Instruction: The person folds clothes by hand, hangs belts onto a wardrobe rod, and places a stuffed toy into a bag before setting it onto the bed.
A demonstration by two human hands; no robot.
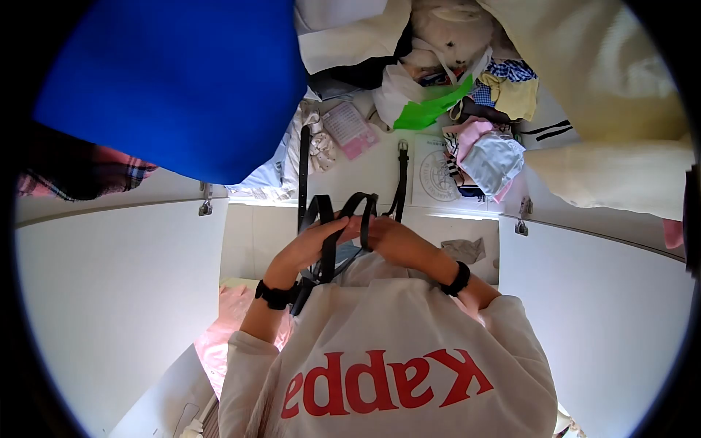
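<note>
My left hand [315, 242] and my right hand [383, 237] meet in front of my chest, fingers closed around looped black belts [328, 252]. Loops rise above the fingers, and more strap hangs beside my left wrist. One black strap [304, 171] stretches up over the shelf edge on the left. A second strap [401, 182], with a metal buckle at its end, lies on the shelf to the right. The fingertips partly hide one another.
Folded clothes [493, 157], a pink-and-white packet [348, 130] and a green-edged bag [434, 106] lie on the shelf [380, 164]. Blue fabric [182, 87] hangs upper left, cream fabric [606, 95] upper right. White doors [120, 292] stand open on both sides.
</note>
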